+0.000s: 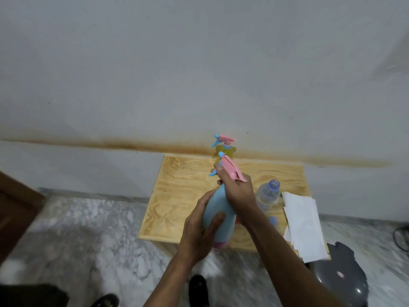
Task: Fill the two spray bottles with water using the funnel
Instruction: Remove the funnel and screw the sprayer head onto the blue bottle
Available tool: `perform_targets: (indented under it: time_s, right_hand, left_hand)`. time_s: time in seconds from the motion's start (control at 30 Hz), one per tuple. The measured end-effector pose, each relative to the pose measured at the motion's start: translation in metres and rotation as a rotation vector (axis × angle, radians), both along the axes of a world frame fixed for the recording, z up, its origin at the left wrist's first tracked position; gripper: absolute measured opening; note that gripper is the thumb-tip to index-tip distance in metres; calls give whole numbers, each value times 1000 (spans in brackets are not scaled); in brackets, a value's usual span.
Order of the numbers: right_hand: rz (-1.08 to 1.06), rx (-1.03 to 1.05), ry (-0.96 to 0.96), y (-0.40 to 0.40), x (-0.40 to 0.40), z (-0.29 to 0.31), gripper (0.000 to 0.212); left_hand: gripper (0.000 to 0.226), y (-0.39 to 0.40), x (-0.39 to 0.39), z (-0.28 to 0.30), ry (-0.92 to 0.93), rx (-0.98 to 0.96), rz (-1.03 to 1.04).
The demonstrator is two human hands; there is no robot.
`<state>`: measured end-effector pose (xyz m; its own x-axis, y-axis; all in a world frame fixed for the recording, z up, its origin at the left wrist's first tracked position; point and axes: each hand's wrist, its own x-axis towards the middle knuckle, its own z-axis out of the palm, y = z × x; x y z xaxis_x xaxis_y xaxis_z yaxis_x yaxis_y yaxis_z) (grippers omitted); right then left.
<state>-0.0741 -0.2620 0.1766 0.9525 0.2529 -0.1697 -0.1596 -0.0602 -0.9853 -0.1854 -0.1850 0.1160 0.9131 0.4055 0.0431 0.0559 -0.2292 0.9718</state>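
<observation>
Hands meet on the blue spray bottle (pixel 218 209), held tilted over the near part of the wooden surface (pixel 181 196). Left hand (pixel 199 231) has its grip wrapped round the bottle's body; right hand (pixel 238 191) has its grip clamped on the neck just under the pink trigger head (pixel 231 169). A yellow spray bottle (pixel 224 150) stands at the far edge. To the right sit an uncapped clear water bottle (pixel 269 196) and white paper towels (pixel 303 224).
</observation>
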Motion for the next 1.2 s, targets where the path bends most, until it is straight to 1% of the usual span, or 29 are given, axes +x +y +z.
perform_targets:
  time_s: [0.13,0.23,0.37,0.47,0.53,0.6,0.73,0.83,0.97,1.03,1.1,1.2]
  right_hand:
    - [-65,-32,66,2,-18,-22,20]
    - [-78,-121,72,3,-32,-33,22]
    - [-3,-230,102,10,-34,-46,33]
    - [70,-350,78,20,-32,-64,39]
    - [92,-437,59,30,-33,-75,43]
    - [92,-478,56,40,-35,-84,49]
    - [130,-505,88,64,-36,-94,54]
    - [85,-493,174,78,-37,-104,61]
    - [74,-532,224,89,-37,-115,65]
    - [35,-536,259,92,-36,-120,66]
    - [8,-545,282,93,-32,-125,67]
    - [19,-554,284,90,-26,-127,63]
  left_hand:
    - [59,-9,-19,-25,83,-31,99]
    - [56,-15,-35,-38,115,-79,141]
    - [53,-16,-46,-46,138,-121,182]
    - [53,-10,-51,-53,179,-127,183]
    - [53,-1,-55,-60,212,-133,174]
    - [51,9,-56,-67,249,-149,158]
    - [42,29,-53,-76,249,-207,155]
    - [36,43,-53,-80,253,-205,139]
    - [49,55,-55,-90,305,-163,124]
    - [53,59,-52,-93,316,-149,114]
    - [55,60,-49,-94,323,-147,101]
    - [54,61,-45,-94,337,-148,90]
